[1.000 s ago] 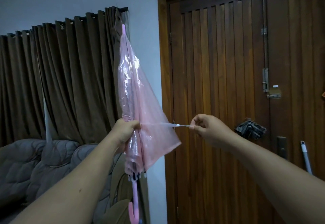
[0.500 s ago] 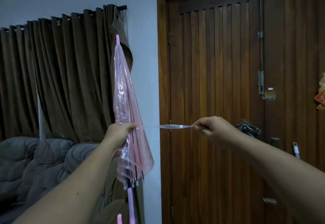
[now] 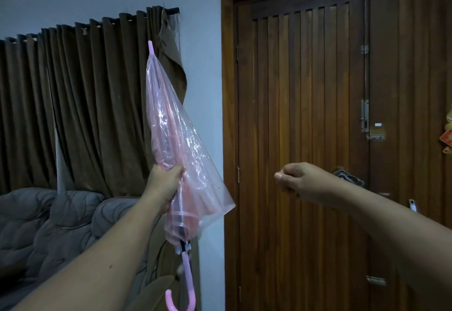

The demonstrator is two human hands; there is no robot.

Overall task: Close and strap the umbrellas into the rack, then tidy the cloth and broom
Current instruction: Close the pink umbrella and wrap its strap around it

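A closed pink see-through umbrella (image 3: 171, 139) stands upright in front of me, tip up, its hooked pink handle (image 3: 187, 293) hanging at the bottom. My left hand (image 3: 163, 188) grips it around the folded canopy, whose lower edge flares loose to the right. My right hand (image 3: 298, 178) hovers to the right, apart from the umbrella, with fingers curled and nothing visible in them. No strap shows between the hand and the canopy. A dark striped cloth (image 3: 349, 178) hangs on the door behind my right wrist. A white broom handle tip (image 3: 412, 205) shows by the door.
A brown wooden door (image 3: 305, 115) fills the right side, with a latch (image 3: 365, 115) on it. Dark brown curtains (image 3: 73, 103) hang at the left above a grey padded sofa (image 3: 49, 225). A white wall strip (image 3: 205, 66) separates curtain and door.
My right hand has let go of the thin strap it was pulling out taut and has drawn its fingers in. The canopy's lower edge has spread out to the right.
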